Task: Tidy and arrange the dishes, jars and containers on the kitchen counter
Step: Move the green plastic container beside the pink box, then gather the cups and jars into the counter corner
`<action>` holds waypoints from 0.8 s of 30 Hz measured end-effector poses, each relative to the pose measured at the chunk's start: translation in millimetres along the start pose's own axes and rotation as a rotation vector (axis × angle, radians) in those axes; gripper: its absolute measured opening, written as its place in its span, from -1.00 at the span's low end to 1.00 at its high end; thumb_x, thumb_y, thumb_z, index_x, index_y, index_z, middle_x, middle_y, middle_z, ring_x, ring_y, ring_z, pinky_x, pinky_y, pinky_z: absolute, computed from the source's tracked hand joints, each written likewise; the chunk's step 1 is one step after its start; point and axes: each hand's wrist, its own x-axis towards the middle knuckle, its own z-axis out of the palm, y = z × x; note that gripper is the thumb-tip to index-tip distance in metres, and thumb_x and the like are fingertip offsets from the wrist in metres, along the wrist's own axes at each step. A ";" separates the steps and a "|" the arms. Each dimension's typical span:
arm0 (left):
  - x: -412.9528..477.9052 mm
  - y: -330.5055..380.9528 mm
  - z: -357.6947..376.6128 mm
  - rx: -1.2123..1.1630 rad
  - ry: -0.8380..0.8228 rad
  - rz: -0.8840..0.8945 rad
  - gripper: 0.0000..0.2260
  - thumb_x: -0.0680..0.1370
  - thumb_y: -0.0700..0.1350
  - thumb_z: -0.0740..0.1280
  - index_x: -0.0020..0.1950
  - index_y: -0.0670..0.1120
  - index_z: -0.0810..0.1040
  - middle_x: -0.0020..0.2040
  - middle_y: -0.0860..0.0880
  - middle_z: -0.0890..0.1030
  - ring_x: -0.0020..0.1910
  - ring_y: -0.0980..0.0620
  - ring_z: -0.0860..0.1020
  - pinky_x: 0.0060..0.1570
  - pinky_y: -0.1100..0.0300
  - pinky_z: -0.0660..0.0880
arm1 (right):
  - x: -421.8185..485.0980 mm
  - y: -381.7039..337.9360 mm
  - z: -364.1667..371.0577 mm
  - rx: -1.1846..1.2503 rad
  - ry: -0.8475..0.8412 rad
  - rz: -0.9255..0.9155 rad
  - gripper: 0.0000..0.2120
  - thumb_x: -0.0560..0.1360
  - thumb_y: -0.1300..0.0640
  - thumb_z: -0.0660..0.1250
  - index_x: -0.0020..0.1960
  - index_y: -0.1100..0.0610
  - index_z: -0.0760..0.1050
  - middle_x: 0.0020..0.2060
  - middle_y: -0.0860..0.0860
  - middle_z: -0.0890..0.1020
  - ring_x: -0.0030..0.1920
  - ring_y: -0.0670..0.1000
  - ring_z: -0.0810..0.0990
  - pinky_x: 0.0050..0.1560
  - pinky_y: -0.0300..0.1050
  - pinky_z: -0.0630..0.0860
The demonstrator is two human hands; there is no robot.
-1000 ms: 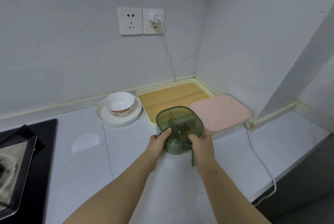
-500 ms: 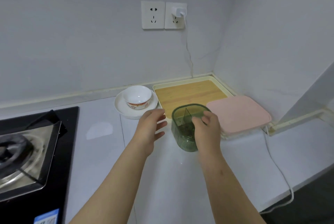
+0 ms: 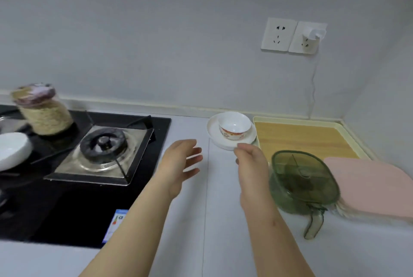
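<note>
Green container [image 3: 304,178]: stands on the counter [image 3: 212,243] just to the right of the right hand's knuckles, apart from them; divider walls show inside, and its handle points toward the person.
Right hand [image 3: 252,169]: fingers [image 3: 240,147] loosely curled with the back of the hand up, nothing seen in their hold; the tips sit at the near rim of the plate, and whether they touch it I cannot tell.
Left hand [image 3: 178,165]: fingers [image 3: 192,151] straight and spread wide, palm turned to the right, holding nothing, above bare counter.
Plate [image 3: 214,140]: white, just beyond the right fingertips, with a patterned bowl [image 3: 234,126] standing in it.
Tray [image 3: 306,138]: wood-coloured floor with a pale rim, beyond and to the right of the right fingers, pushed into the wall corner.
Pink box [image 3: 371,187]: far right of the right fingers, just beside the green container on its other side.
Hob [image 3: 67,209]: black; its right edge runs just left of the left wrist, and the burner [image 3: 104,142] lies further left.
Open room: a strip of counter lies between the two hands, and more lies under the forearms toward the person.
Far left of the left fingers: a rope-wrapped jar [image 3: 43,111] and a white dish [image 3: 12,149], both blurred.
</note>
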 end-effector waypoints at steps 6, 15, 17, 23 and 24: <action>-32.8 5.8 -82.1 -0.131 0.239 0.030 -0.92 0.56 -0.09 0.27 0.03 -0.03 0.49 -0.03 -0.03 0.61 -0.03 0.00 0.59 0.12 0.00 0.49 | -36.6 18.8 76.8 -0.030 -0.308 0.094 -0.89 0.52 0.25 0.23 0.00 0.10 0.49 -0.16 -0.12 0.51 -0.03 -0.01 0.50 -0.20 -0.28 0.38; -97.6 16.5 -223.7 -0.345 0.616 0.120 -0.82 0.56 -0.09 0.28 0.14 -0.06 0.51 -0.01 -0.05 0.64 -0.03 0.02 0.61 0.06 0.03 0.53 | -139.6 37.1 199.5 -0.174 -0.778 0.157 -0.83 0.53 0.21 0.23 -0.15 -0.03 0.46 -0.11 -0.05 0.56 -0.05 -0.04 0.53 -0.04 -0.14 0.45; -112.1 21.6 -260.6 -0.369 0.677 0.147 -0.80 0.55 -0.08 0.28 0.16 -0.07 0.51 -0.01 -0.05 0.64 -0.03 0.02 0.61 0.05 0.04 0.53 | -165.2 38.7 230.0 -0.184 -0.839 0.136 -0.85 0.52 0.21 0.24 -0.14 -0.03 0.47 -0.08 -0.05 0.57 -0.06 -0.06 0.54 -0.09 -0.16 0.44; -165.0 39.8 -367.3 -0.399 0.825 0.249 -0.78 0.56 -0.06 0.26 0.19 -0.07 0.47 0.01 -0.04 0.61 0.02 0.00 0.59 0.07 0.03 0.49 | -253.1 41.9 325.0 -0.227 -1.042 0.095 -0.92 0.54 0.17 0.23 -0.05 0.03 0.48 -0.06 -0.02 0.57 -0.09 -0.06 0.53 -0.15 -0.19 0.44; -175.4 40.4 -387.5 -0.404 0.855 0.265 -0.78 0.57 -0.05 0.25 0.20 -0.06 0.46 0.02 -0.04 0.61 0.03 0.00 0.58 0.06 0.04 0.49 | -271.3 44.1 341.6 -0.234 -1.086 0.083 -0.91 0.54 0.18 0.23 -0.08 0.02 0.47 -0.08 -0.02 0.57 -0.10 -0.06 0.53 -0.13 -0.19 0.44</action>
